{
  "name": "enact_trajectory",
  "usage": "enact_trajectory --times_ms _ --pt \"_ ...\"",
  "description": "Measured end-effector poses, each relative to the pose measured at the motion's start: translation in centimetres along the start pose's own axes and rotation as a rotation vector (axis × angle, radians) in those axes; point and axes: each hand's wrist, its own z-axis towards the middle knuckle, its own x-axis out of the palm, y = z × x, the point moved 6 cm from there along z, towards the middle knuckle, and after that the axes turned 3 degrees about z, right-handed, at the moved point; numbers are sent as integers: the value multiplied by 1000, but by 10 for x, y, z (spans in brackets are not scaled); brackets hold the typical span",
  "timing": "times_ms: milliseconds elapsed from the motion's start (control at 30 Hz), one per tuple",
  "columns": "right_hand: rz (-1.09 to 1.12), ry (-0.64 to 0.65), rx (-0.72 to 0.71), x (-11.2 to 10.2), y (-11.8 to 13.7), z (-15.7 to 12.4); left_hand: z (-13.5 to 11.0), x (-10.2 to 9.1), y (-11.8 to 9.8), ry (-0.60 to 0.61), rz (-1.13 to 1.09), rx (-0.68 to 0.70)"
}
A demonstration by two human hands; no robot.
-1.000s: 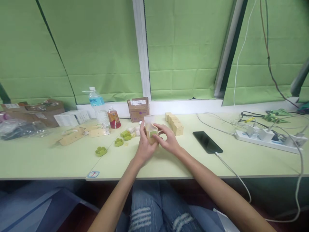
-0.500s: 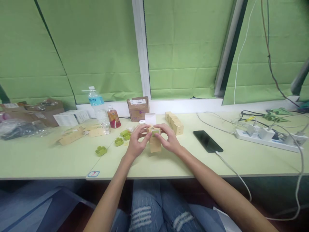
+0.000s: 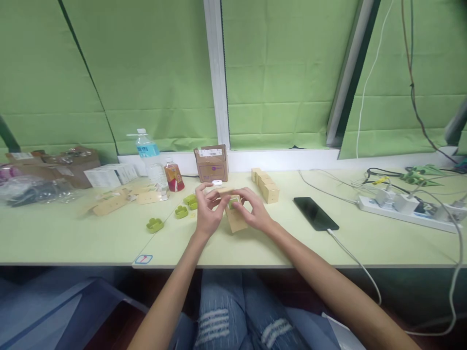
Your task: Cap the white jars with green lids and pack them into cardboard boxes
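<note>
Above the table, both of my hands hold a small kraft cardboard box (image 3: 237,222), which is tilted, with a long flap hanging toward me. Something green (image 3: 234,201) shows at its opening, partly covered by my thumbs. My left hand (image 3: 209,214) grips the box's left side, fingers curled behind a raised flap and thumb in front. On the right edge, my right hand (image 3: 256,212) pinches the box with its thumb near the green piece. Left of my hands lie several green flower-shaped pieces (image 3: 155,224) on the table.
A row of closed kraft boxes (image 3: 267,186) stands just right of my hands. Farther right are a phone (image 3: 315,214) on a cable and a power strip (image 3: 408,210). Behind stand a brown carton (image 3: 211,165), a drink bottle (image 3: 174,176) and a water bottle (image 3: 151,160). Flat cardboard pieces (image 3: 111,201) lie left.
The box has turned, and its lower flap now slants to the right. Its back flap, upright before, is now lower. My left fingers have shifted up and left.
</note>
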Motion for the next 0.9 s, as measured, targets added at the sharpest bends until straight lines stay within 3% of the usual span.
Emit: enact_trajectory --times_ms 233,633,900 --pt "82 -37 104 3 -12 -2 1 -6 -2 28 172 11" --pt "105 9 41 6 -9 -4 -1 -9 4 -109 215 -40" --pt "118 -23 44 4 -9 -3 -3 -6 -6 -20 324 87"
